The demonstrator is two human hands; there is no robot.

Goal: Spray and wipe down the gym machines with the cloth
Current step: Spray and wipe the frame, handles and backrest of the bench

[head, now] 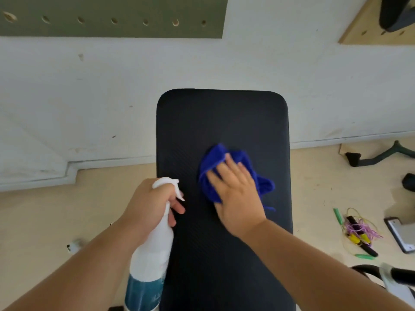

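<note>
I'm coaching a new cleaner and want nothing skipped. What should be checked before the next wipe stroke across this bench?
1. Right hand pressing the cloth onto the bench pad: ok.
2. Cloth spread flat: not ok, it is bunched.
3. Left hand holding the spray bottle round its neck: ok.
4. Liquid in the bottle: ok, a teal band shows at the bottom.
5. Nozzle pointing toward the pad: ok.
6. Pad wet with spray ahead of the cloth: cannot tell.
</note>
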